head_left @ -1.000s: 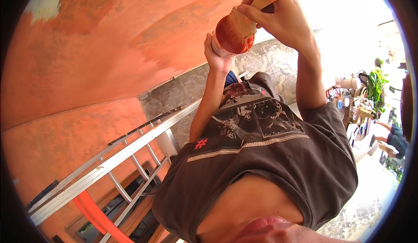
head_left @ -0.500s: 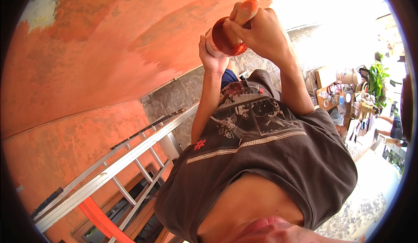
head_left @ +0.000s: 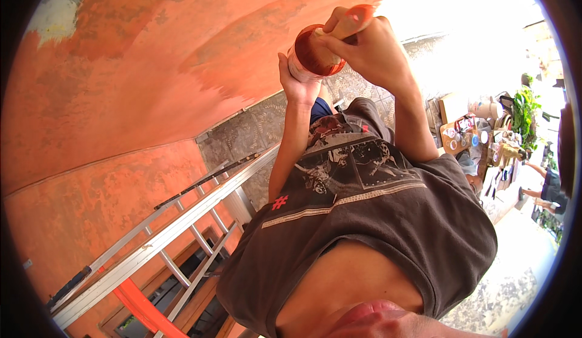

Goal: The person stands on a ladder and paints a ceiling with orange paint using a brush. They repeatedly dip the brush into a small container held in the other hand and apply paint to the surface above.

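My left hand [head_left: 299, 88] is wrapped round a paint cup [head_left: 297, 66], supporting it from below and on its left side. The cup's mouth tips toward me, and red-orange paint coats its inner wall. Over the mouth, my right hand [head_left: 377, 52] grips a paintbrush [head_left: 350, 25] by its pale wooden handle, whose upper end is smeared orange. The fingers are closed on the handle at the cup's rim. I cannot make out the brush's lower end, toward the cup.
An orange-painted wall [head_left: 139, 89] rises ahead and to the left, with a pale patch [head_left: 60, 10] at its top left. An aluminium ladder [head_left: 163, 232] stands at my left. Rightward lie cluttered boxes and containers [head_left: 467, 135], a green plant [head_left: 526, 117] and another person [head_left: 551, 192].
My right hand and the brush have shifted slightly right and down, and the brush handle leans further right. The cup stays in my left hand. The other person shows more at the right edge.
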A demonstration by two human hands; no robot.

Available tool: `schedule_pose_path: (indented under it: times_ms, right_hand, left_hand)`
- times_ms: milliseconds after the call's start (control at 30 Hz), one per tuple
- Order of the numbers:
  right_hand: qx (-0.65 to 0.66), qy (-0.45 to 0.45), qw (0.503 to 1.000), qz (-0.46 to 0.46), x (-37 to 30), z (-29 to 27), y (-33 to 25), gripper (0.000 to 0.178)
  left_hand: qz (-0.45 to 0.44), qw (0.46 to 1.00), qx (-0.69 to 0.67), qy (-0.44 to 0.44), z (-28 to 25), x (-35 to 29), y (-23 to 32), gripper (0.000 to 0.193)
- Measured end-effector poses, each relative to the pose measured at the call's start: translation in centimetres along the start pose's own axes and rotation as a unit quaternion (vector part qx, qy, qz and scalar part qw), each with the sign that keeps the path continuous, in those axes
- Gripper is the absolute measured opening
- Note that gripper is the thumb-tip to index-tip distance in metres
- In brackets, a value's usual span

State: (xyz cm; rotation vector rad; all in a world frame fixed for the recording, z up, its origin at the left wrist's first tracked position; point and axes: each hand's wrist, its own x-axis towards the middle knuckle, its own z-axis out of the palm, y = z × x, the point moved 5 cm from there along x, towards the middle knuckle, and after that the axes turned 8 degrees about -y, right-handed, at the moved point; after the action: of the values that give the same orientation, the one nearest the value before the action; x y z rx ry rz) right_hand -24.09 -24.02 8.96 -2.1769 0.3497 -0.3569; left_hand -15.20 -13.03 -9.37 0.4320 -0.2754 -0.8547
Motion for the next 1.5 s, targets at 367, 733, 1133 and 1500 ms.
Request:
schedule_pose_path:
  times_ms: [367, 733, 1133, 1500]
  right_hand:
    - [-0.026, 0.032, 0.975, -0.217, -0.6, -1.1, -1.0, 0.013]
    - [0.006, 0.133, 0.963, -0.236, -0.5, -0.2, -1.0, 0.012]
    - [0.159, 0.15, 0.971, -0.096, 0.8, -0.1, -0.2, 0.011]
    - [0.439, 0.071, 0.896, 0.006, 2.5, 0.3, 3.4, 0.026]
  left_hand:
    - [0.0, 0.999, 0.003, 0.046, 0.9, 0.3, 0.7, 0.065]
    - [0.038, 0.997, 0.029, 0.058, 0.0, 1.0, 1.7, 0.064]
    - [0.051, 0.995, 0.049, 0.068, -0.7, 1.3, 1.5, 0.067]
    - [0.006, 0.995, 0.046, 0.092, -0.9, 1.2, 1.8, 0.071]
